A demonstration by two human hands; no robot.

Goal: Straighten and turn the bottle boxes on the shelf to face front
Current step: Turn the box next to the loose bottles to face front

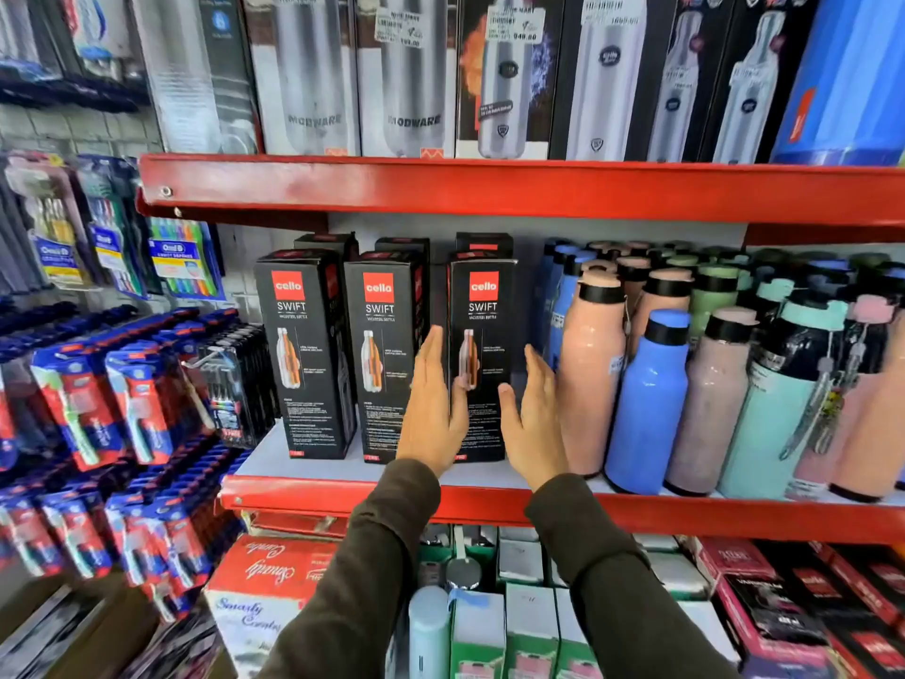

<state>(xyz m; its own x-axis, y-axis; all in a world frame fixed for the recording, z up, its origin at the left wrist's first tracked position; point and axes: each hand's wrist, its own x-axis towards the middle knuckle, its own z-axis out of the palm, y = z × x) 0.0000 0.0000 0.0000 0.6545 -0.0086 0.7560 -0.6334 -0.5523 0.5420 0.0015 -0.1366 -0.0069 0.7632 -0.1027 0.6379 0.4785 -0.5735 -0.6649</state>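
Three black bottle boxes with a red logo stand upright in a row on the middle red shelf [343, 497], fronts facing me: the left box [306, 355], the middle box [384, 345] and the right box [482, 311]. More black boxes stand behind them. My left hand [433, 409] lies flat against the right box's left side, fingers straight, thumb on its front. My right hand [534, 419] is spread by the box's right side; whether it touches is unclear. Neither hand is closed around the box.
Loose pink [590, 379], blue [646, 414] and teal [774, 414] bottles crowd the shelf right of the boxes. Tall steel-bottle boxes [406, 90] fill the upper shelf. Toothbrush packs [122, 399] hang at left. Cartons [264, 595] sit on the shelf below.
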